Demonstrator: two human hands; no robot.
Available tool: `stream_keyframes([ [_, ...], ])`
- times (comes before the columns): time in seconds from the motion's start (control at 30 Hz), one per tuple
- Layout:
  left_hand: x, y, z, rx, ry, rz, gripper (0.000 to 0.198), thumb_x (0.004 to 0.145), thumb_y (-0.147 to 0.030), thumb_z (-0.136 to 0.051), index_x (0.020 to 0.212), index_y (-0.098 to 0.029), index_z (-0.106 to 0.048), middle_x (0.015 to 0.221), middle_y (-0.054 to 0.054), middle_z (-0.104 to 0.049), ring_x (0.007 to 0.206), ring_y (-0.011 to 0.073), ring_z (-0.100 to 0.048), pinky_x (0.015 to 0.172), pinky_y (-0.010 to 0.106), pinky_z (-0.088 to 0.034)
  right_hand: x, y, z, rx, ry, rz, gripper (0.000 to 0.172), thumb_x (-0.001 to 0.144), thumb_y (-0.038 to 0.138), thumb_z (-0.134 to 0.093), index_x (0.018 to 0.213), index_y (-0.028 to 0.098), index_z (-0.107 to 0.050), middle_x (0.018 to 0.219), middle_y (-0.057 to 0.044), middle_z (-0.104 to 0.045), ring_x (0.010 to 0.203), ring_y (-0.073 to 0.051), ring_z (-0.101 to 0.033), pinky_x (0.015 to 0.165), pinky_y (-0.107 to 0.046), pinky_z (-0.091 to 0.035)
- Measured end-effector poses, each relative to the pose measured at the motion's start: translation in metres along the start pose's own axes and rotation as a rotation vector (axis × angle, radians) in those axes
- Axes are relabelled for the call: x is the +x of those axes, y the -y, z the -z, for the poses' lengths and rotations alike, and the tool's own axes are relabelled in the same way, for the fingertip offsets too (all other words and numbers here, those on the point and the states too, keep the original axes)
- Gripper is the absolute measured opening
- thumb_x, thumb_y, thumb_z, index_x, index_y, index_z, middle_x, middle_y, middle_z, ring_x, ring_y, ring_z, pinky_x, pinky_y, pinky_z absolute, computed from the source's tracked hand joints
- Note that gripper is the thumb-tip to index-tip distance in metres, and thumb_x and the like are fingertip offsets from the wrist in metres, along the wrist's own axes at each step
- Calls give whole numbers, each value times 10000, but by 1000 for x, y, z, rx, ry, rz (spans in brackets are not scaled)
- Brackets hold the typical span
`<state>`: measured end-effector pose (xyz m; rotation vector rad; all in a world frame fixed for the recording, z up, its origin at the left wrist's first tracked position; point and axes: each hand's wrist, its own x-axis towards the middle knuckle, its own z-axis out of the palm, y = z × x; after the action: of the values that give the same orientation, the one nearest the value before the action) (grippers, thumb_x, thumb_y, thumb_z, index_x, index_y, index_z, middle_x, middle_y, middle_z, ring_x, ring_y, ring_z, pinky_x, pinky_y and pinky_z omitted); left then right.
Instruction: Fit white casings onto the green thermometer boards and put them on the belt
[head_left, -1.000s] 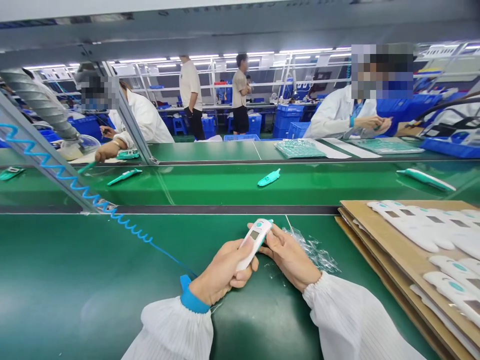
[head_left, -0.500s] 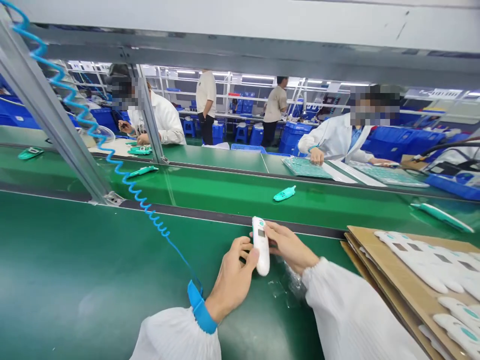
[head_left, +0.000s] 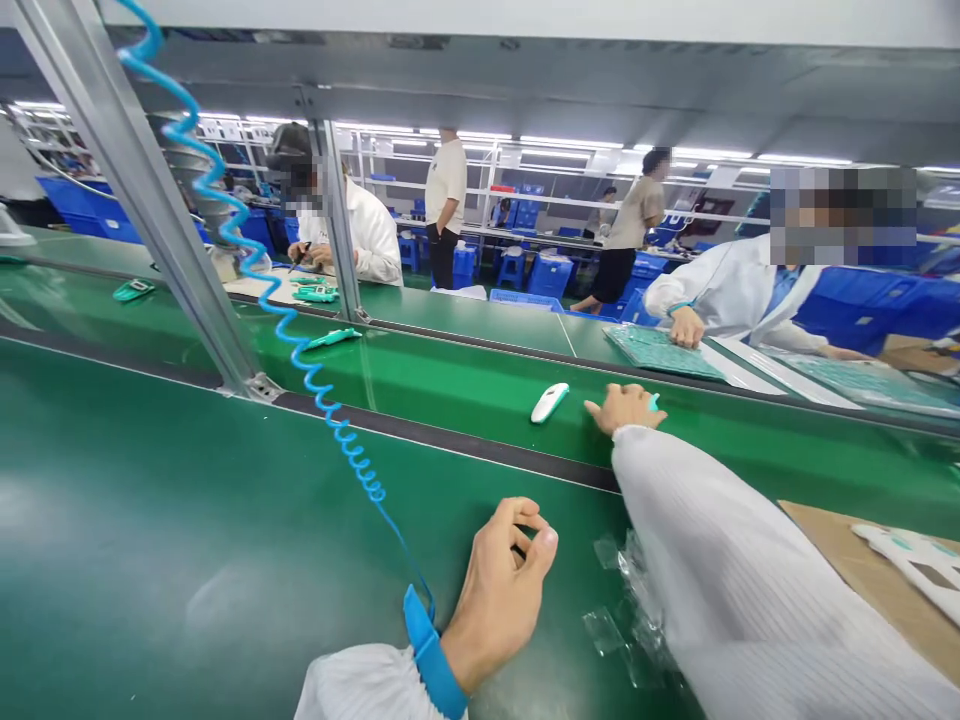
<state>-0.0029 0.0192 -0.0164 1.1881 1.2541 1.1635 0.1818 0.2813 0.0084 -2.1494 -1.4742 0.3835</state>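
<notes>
A white handheld thermometer (head_left: 550,403) with a teal edge lies on the green belt, apart from both hands. Just right of it, my right hand (head_left: 626,408) reaches over the belt, back of the hand up and thumb spread to the left. Under and beside that hand a teal housing (head_left: 654,402) shows only its tip; whether the fingers grip it is hidden. My left hand (head_left: 504,590) hovers above the near bench, fingers loosely curled, a gap inside them and nothing held. A blue wrist strap (head_left: 433,655) with a coiled cord (head_left: 337,425) circles my left wrist.
Clear plastic scraps (head_left: 637,600) lie under my right forearm. Cardboard (head_left: 825,555) with white printed pieces (head_left: 919,565) sits at right. More teal housings (head_left: 334,339) ride the belt at left. A metal post (head_left: 172,230) rises there. Co-workers (head_left: 750,280) sit across the belt.
The thermometer, held between both hands before, now lies on the belt. My right hand has moved forward onto the teal housing; my left has come off the thermometer. The view has turned left.
</notes>
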Motion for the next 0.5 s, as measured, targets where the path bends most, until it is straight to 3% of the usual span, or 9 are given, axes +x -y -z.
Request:
stream_keyframes([
  [0.07, 0, -2, 1, -3, 6, 4, 304, 959, -424, -553, 1161, -198, -578, 1105, 83, -641, 749, 130, -546, 696, 293, -472, 2, -21, 7, -130, -81, -73, 504, 900, 299, -606, 1345, 65, -575, 1551, -344, -320, 1469, -481, -247, 1076, -716, -236],
  [0.17, -1, -4, 1, 10, 9, 9, 273, 951, -383, -557, 1149, -196, -579, 1108, 79, -638, 739, 125, -536, 691, 290, -463, 5, -45, 27, -252, -72, -103, 391, 941, 235, -498, 1238, 41, -661, 1393, -379, -494, 1360, -463, -449, 1011, -640, -365],
  [0.33, 0, -3, 1, -6, 5, -21, 251, 925, -343, -580, 1127, -195, -575, 1106, 69, -633, 730, 117, -531, 708, 289, -468, -3, -56, 73, -314, 91, -19, 173, 828, 183, -626, 874, 114, -779, 1011, -244, -734, 1000, -377, -711, 853, -472, -529],
  [0.43, 3, 0, 0, -22, 18, -44, 242, 915, -325, -587, 1112, -185, -577, 1070, 66, -640, 719, 116, -525, 695, 283, -466, -26, -55, 87, -256, 169, 149, 286, 916, 249, -506, 937, 186, -785, 983, -99, -776, 852, -235, -730, 794, -321, -545],
  [0.5, 4, 1, 0, -22, 24, -66, 234, 914, -318, -587, 1104, -181, -578, 1042, 62, -647, 713, 114, -524, 694, 280, -462, -43, -55, 87, -242, 195, 266, 335, 946, 279, -453, 1080, 242, -758, 1038, -31, -777, 883, -187, -715, 834, -272, -530],
])
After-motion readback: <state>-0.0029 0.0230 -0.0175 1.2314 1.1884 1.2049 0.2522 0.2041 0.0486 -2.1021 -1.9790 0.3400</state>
